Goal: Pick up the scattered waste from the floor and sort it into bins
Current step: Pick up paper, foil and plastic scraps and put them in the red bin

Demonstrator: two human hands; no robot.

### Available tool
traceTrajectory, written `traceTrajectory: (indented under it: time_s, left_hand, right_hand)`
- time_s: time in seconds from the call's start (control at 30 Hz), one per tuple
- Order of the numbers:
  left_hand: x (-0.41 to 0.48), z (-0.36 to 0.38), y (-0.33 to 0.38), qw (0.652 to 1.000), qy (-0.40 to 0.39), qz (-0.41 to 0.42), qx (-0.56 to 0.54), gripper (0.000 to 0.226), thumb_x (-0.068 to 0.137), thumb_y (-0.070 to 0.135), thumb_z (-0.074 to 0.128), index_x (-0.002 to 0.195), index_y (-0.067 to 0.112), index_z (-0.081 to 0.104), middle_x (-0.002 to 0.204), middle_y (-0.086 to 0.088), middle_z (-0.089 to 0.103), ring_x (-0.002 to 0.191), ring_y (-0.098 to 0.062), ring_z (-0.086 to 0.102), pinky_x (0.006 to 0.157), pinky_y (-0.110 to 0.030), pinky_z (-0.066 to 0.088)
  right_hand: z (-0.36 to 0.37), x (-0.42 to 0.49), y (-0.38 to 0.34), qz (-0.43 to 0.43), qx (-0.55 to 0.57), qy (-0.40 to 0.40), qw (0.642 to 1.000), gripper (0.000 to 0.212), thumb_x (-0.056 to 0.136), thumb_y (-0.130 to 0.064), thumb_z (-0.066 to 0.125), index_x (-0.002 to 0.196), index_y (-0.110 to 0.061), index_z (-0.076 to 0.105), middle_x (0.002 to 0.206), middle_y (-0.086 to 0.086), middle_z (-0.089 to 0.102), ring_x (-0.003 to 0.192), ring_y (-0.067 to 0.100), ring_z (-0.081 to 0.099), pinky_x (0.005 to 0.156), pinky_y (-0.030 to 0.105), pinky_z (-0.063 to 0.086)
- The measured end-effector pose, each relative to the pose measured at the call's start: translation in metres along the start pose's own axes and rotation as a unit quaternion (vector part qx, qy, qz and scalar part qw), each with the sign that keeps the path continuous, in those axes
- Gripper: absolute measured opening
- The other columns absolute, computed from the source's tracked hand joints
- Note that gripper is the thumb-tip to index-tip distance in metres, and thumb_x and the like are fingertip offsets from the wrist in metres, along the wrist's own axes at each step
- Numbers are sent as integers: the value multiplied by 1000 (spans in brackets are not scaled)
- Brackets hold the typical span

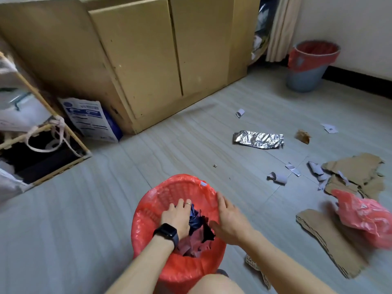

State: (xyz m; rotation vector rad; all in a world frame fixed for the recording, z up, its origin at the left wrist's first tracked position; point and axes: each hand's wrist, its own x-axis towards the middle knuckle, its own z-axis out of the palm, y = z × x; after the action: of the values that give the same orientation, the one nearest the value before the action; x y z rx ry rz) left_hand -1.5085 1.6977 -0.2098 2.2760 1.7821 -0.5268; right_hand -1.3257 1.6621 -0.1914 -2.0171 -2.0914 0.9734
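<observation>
Looking down from the head camera at the red-lined bin (169, 192). The left hand (176, 217) is inside it, fingers bent down onto the dark crumpled waste (197, 234); whether it is gripping or just pressing, I can't tell. The right hand (229, 221) hovers over the bin's right rim, fingers straight, holding nothing. Some waste is binned, but plenty is left. Beyond the bin to the right lie a foil sheet (258, 139), paper scraps (277, 178), torn cardboard (352, 168) and a red plastic bag (364, 215). A second bin (305, 79) stands far beyond them by the wall. The floor (84, 209) is pale grey boards, with a wooden cabinet (148, 60) behind the bin.
</observation>
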Motion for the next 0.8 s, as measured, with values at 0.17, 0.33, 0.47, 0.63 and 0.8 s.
traceTrajectory:
  time_s: [0.17,0.33,0.47,0.63,0.8]
  left_hand:
    - [30,62,9,993,-118,-30,9,94,84,75,38,156,37,-7,165,-3,-9,149,-38,-8,104,-77,-7]
    - [40,103,19,989,-137,-31,-46,97,66,97,12,144,54,-26,161,-4,-29,140,-52,-28,108,-71,-16]
    - [53,130,14,996,-74,-7,-52,98,63,93,-11,149,46,-23,161,-5,-25,141,-59,-12,105,-80,1]
    - [69,184,10,995,-12,-18,-99,93,70,74,23,152,46,-10,164,-2,-20,145,-46,-21,108,-71,1]
    - [70,198,24,998,-22,-35,-46,83,88,77,24,130,51,-43,134,0,-63,116,-46,-60,93,-70,-33]
  right_hand:
    - [23,9,13,11,50,21,998,95,86,-19,42,155,-25,-24,164,8,19,131,40,45,102,48,44]
    - [23,7,15,-7,113,13,993,97,77,-26,34,155,-26,-25,164,7,20,140,31,38,107,39,41]
    - [23,11,15,-19,141,15,990,97,81,-21,38,154,-28,-24,165,3,17,140,25,39,103,37,44]
    - [25,14,15,-19,159,10,987,95,79,-35,35,156,-31,-20,165,0,17,138,24,43,101,44,48]
    - [29,12,16,-11,194,-7,981,97,81,-32,45,156,-33,-17,163,0,24,133,22,48,103,41,47]
